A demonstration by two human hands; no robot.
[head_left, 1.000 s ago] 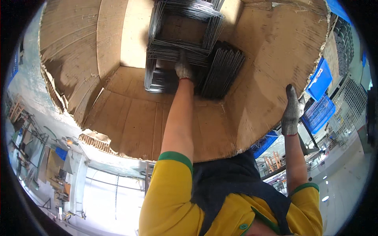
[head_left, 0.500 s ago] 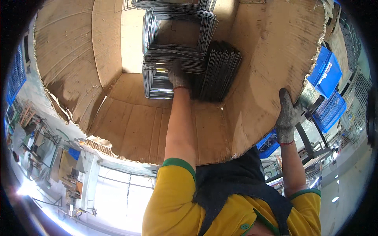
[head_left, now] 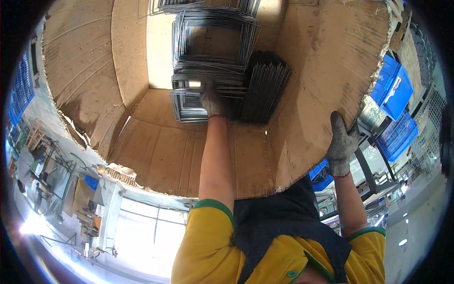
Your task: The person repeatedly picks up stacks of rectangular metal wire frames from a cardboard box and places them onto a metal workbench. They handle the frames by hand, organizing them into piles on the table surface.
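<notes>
My left hand (head_left: pixel 214 101), in a grey knit glove, reaches down into a large cardboard box (head_left: pixel 326 90). It is closed on the near side of some rectangular wire frames (head_left: pixel 189 115); its fingertips are dark and blurred. Those frames lie at the near end of a stack of similar wire frames (head_left: pixel 208 60). To the right of this hand, a dense bundle of dark wire frames (head_left: pixel 265 90) stands on edge. My right hand (head_left: pixel 341 146), also gloved, grips the box's right wall at its torn rim, with the thumb inside and the other fingers mostly hidden behind.
More wire frames (head_left: pixel 203 7) lie at the far end of the box. Outside on the right are blue plastic bins (head_left: pixel 392 90), a blue crate (head_left: pixel 399 135) and a dark metal stand (head_left: pixel 366 168). Racks and clutter (head_left: pixel 52 184) stand beyond the box on the left.
My left hand has drawn slightly toward me, and the near wire frames have shifted with it, away from the stack. My right hand has slid a little nearer along the rim.
</notes>
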